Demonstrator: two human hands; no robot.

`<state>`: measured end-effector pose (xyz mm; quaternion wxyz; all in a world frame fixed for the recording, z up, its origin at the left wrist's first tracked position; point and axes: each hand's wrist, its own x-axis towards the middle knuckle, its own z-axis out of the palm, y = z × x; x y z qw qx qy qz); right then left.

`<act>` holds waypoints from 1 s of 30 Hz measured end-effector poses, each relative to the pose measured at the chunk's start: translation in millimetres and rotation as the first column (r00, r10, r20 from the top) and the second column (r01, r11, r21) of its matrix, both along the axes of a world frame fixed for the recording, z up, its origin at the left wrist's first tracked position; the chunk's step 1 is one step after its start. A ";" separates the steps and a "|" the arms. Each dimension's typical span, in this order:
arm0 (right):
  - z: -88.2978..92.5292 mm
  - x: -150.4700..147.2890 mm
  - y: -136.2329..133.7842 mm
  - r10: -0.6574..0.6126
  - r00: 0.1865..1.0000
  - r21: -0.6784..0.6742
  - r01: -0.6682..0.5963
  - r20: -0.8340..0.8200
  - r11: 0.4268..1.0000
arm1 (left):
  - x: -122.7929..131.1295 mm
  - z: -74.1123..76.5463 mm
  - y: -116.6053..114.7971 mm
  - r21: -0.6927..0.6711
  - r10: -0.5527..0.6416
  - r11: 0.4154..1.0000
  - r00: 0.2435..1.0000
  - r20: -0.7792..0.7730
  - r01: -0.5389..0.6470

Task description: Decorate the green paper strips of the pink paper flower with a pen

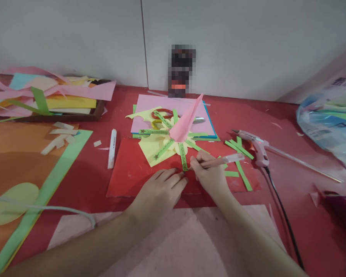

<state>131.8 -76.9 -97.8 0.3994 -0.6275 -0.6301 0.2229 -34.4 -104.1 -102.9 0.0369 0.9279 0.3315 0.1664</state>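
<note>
My right hand [212, 173] is closed around a pen [219, 161] with a clear cap on its back end. Its tip is at the lower end of a green paper strip [183, 156] that bears dark drawn marks. Beside that end, my left hand [164, 188] lies with fingers stretched out on the red board [127, 169]; the fingertips are partly hidden. The strip belongs to a paper piece with several green strips around a pale yellow flower shape [177, 147], topped by a pink paper cone [184, 125]. Two other strips show drawn stars at their ends.
Scissors [163, 114] lie behind the flower on pink paper [150, 105]. A glue gun [256, 146] with a cord and loose green strips [242, 169] are at right. A white marker [112, 149] and a tray [98, 109] of paper scraps are at left.
</note>
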 end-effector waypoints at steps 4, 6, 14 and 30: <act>-0.3 0.4 0.2 -0.003 1.000 -0.003 0.003 -0.009 1.000 | 0.6 0.4 0.4 0.000 -0.004 1.000 1.000 0.006 0.004; -0.3 0.1 0.4 -0.002 1.000 -0.007 0.002 -0.012 1.000 | 0.9 0.2 0.2 0.015 0.000 1.000 1.000 0.017 -0.001; -0.6 -0.5 0.5 0.052 0.998 -0.043 -0.054 -0.043 0.998 | 1.1 0.8 -0.2 -0.003 0.005 1.000 1.000 -0.001 -0.005; -1.7 1.7 0.7 0.032 0.992 -0.075 -0.041 -0.122 0.996 | 1.5 1.6 0.6 -0.003 -0.001 1.000 1.000 0.005 0.001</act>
